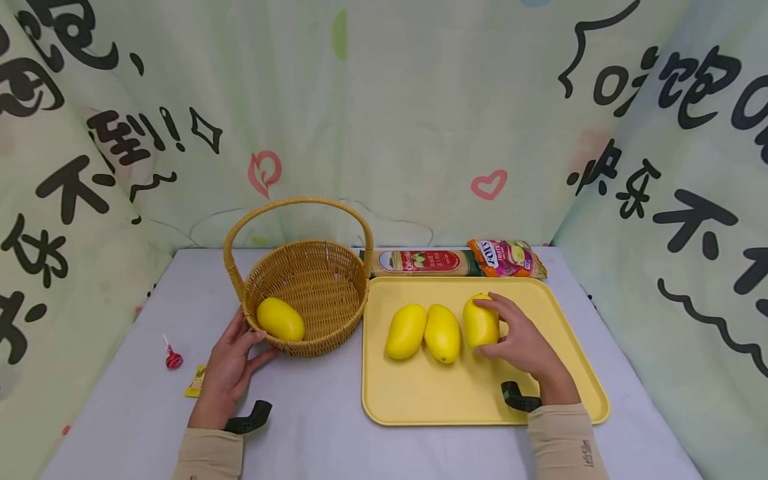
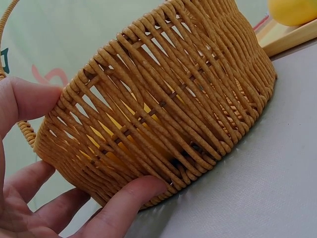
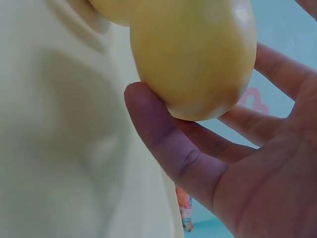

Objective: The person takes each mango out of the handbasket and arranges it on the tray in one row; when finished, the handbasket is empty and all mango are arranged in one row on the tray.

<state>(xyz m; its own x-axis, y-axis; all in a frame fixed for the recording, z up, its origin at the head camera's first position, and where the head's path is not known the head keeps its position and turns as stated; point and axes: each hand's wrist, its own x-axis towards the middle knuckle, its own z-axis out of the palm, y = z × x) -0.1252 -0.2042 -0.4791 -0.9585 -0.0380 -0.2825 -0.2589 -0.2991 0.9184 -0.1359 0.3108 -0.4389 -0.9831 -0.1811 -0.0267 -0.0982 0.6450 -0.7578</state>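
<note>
A yellow mango is held in my right hand over the right part of a yellow tray. The right wrist view shows the thumb against the lower end of this mango, with fingers round its far side. Two more mangoes, a left one and a right one, lie side by side on the tray. My left hand grips the near left side of a wicker basket, its digits spread along rim and wall. Inside the basket rests another mango.
Behind the tray lie a long green-and-red package and a Fox's candy bag. A red lollipop and a small yellow packet lie left of my left hand. The basket's tall handle arches above it.
</note>
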